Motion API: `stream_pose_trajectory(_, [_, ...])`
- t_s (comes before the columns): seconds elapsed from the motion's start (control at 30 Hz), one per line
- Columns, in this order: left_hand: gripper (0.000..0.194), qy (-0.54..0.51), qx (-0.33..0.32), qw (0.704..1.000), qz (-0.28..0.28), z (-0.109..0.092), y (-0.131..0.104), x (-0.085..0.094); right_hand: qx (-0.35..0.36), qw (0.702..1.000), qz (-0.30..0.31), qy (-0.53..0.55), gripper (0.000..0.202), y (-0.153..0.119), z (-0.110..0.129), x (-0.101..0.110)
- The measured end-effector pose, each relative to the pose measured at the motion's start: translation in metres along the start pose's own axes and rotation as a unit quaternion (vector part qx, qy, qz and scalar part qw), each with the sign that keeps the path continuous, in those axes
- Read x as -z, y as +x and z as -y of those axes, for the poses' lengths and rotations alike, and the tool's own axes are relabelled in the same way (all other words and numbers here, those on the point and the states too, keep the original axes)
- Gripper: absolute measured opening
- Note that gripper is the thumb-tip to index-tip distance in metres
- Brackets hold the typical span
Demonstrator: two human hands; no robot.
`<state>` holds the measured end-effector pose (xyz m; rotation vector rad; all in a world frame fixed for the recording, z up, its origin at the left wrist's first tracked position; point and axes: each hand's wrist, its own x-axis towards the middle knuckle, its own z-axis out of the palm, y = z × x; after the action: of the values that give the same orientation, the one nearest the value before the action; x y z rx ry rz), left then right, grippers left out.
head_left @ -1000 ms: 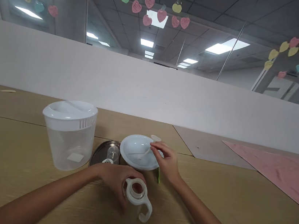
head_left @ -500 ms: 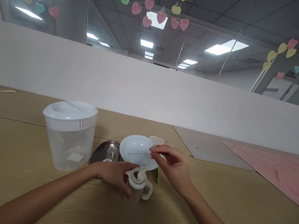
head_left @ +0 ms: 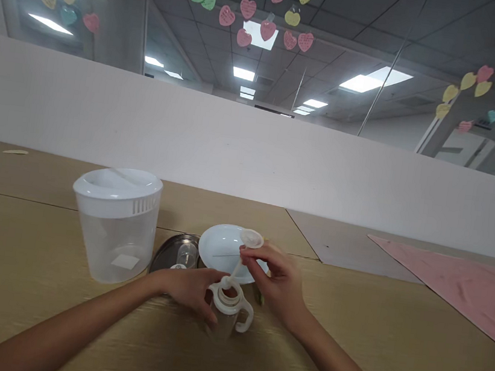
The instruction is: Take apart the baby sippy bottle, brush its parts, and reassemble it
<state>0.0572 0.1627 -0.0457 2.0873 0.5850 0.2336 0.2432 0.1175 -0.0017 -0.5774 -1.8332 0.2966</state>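
My left hand (head_left: 192, 288) is wrapped round the side of a clear bottle (head_left: 224, 323) with a white collar and curved side handles. Its mouth is uncovered and faces up. Between thumb and fingertips, my right hand (head_left: 278, 278) pinches a thin white stick with a round, translucent, disc-like top (head_left: 251, 238) and a small rounded lower end (head_left: 226, 282). That lower end is at the far left rim of the bottle; whether it touches cannot be made out. Behind the bottle lies a white plate (head_left: 215, 239) with a thin line-like object across it.
A lidded clear bucket (head_left: 119, 241) stands at the left. Beside it, a metal tray (head_left: 166, 254) holds a small clear cup (head_left: 187, 255), partly behind my left hand. A green piece (head_left: 259, 295) shows under my right hand. Pink cloth (head_left: 457, 289) lies at the right, before a white wall (head_left: 233, 153).
My right hand has moved left with the stick, whose rounded end has gone from over the bottle's mouth to its far left rim. My left hand keeps its grip on the bottle.
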Motion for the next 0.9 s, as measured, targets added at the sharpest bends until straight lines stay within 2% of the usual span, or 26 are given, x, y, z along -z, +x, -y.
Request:
stream_pose_trajectory(0.23, [0.059, -0.002, 0.007, 1.0, -0.008, -0.001, -0.001, -0.001, -0.001, 0.999, 0.03, -0.015, 0.012, 0.003, -0.004, 0.002])
stream_pose_trajectory(0.43, [0.063, -0.004, 0.01, 1.0, -0.007, -0.002, -0.001, -0.001, -0.005, 1.0, 0.017, -0.013, 0.012, 0.007, 0.0, 0.008])
stream_pose_trajectory(0.6, [0.06, -0.008, 0.038, 0.999, -0.006, -0.006, -0.003, 0.0, -0.014, 1.0, 0.026, -0.006, 0.013, 0.007, 0.002, 0.01])
stream_pose_trajectory(0.9, [0.067, -0.027, 0.043, 0.999, 0.001, -0.011, -0.003, 0.0, -0.084, 0.987, 0.133, 0.038, 0.009, -0.004, 0.001, 0.001])
